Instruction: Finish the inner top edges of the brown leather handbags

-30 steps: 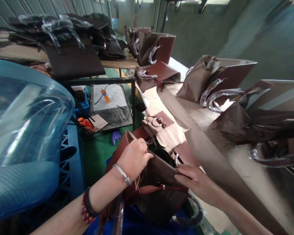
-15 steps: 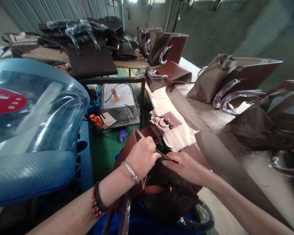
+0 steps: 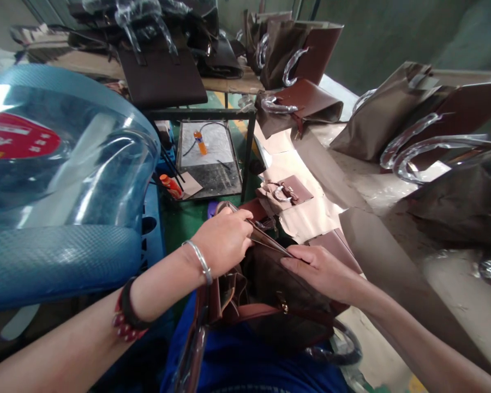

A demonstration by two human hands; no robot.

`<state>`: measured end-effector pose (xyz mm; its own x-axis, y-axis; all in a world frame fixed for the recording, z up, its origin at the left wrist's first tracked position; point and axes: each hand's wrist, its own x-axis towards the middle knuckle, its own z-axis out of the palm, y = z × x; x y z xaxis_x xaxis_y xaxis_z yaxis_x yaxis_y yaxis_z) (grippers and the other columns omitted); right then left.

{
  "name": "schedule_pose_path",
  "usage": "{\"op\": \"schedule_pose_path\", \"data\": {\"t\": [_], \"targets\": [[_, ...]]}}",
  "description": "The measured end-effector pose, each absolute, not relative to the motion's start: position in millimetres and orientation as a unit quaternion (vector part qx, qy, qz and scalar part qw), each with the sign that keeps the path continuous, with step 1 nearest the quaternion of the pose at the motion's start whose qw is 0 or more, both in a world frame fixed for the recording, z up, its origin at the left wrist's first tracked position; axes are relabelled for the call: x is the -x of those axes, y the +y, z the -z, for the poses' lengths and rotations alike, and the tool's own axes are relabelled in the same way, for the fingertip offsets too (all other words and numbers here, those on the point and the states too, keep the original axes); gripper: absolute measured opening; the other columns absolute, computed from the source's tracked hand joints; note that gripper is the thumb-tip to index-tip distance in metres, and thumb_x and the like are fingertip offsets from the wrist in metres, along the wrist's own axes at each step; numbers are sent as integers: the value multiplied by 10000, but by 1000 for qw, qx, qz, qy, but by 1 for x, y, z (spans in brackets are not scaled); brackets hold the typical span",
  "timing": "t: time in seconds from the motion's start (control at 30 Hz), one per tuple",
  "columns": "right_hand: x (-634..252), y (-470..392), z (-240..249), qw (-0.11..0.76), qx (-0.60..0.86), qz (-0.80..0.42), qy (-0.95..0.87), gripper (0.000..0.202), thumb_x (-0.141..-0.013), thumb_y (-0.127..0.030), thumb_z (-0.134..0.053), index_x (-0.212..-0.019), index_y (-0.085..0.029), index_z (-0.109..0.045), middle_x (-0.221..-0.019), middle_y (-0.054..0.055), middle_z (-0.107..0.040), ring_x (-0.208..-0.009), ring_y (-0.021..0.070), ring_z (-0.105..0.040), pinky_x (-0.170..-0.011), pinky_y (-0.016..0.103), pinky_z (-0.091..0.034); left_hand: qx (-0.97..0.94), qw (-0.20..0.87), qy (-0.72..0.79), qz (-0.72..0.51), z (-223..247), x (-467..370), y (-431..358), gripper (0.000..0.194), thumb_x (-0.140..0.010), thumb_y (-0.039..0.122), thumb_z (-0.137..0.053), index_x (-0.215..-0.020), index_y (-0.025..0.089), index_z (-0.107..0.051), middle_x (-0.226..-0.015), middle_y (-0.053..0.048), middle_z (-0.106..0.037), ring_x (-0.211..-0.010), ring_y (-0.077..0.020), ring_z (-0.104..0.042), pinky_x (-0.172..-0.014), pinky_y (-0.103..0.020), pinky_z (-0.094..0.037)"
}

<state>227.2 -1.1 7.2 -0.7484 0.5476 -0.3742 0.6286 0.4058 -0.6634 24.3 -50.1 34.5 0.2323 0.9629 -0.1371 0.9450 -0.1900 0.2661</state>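
Observation:
A dark brown bag [image 3: 270, 284] with reddish-brown trim and plastic-wrapped handles lies over my lap, its mouth partly open. My left hand [image 3: 225, 240], with a silver bangle at the wrist, is closed on the bag's upper edge. Farther right along that same edge, my right hand [image 3: 315, 270] pinches the rim between thumb and fingers. A gold-coloured clasp shows on the bag below my right hand. The inside of the bag is mostly dark.
Beyond the hands, a small brown bag [image 3: 300, 188] lies on paper [image 3: 311, 218]. Several larger bags stand on the right-hand table. A large blue transparent plastic chair [image 3: 65, 262] fills the left. A metal rack [image 3: 213, 114] holds an orange bottle [image 3: 199, 143].
My view has tilted down and turned slightly left. My left hand has slid left along the bag's edge, away from my right hand, and more of the rim shows between them.

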Motion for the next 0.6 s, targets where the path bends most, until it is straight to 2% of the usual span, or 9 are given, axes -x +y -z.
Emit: {"op": "schedule_pose_path", "data": {"t": [0.17, 0.3, 0.43, 0.5, 0.6], "targets": [[-228, 0, -5, 47, -354, 426, 831, 390, -850, -458, -326, -648, -156, -468, -588, -23, -456, -549, 93, -418, -481, 212, -296, -771, 187, 608, -23, -36, -22, -44, 205, -779, 222, -457, -697, 168, -636, -1066, -30, -546, -934, -199, -495, -883, -350, -357], [-230, 1, -3, 45, -362, 420, 831, 373, -855, -442, -326, -674, -158, -488, -605, -18, -477, -565, 100, -432, -499, 219, -301, -752, 115, 644, -81, -37, -38, -65, 238, -805, 156, -393, -700, 138, -607, -1089, -105, -496, -1010, -230, -428, -910, -381, -334], [-231, -2, -4, 38, -364, 399, 841, 346, -861, -408, -331, -662, -162, -470, -594, -23, -456, -568, 101, -441, -507, 221, -293, -714, 169, 675, -81, -41, -55, -92, 236, -824, 122, -324, -764, 168, -547, -833, -65, -540, -818, -191, -483, -761, -339, -415], [-230, -4, -5, 31, -352, 396, 847, 339, -865, -394, -333, -649, -163, -455, -590, -26, -444, -569, 98, -444, -513, 221, -290, -694, 206, 688, -53, -44, -55, -97, 243, -847, 177, -290, -787, 187, -525, -739, -39, -554, -726, -185, -503, -702, -341, -423], [-229, -7, -8, 30, -336, 412, 847, 331, -868, -390, -331, -657, -165, -451, -602, -27, -442, -569, 93, -445, -509, 218, -285, -676, 202, 708, -25, -48, -48, -95, 286, -866, 277, -248, -755, 193, -497, -663, -30, -563, -658, -188, -530, -637, -334, -416]]}}
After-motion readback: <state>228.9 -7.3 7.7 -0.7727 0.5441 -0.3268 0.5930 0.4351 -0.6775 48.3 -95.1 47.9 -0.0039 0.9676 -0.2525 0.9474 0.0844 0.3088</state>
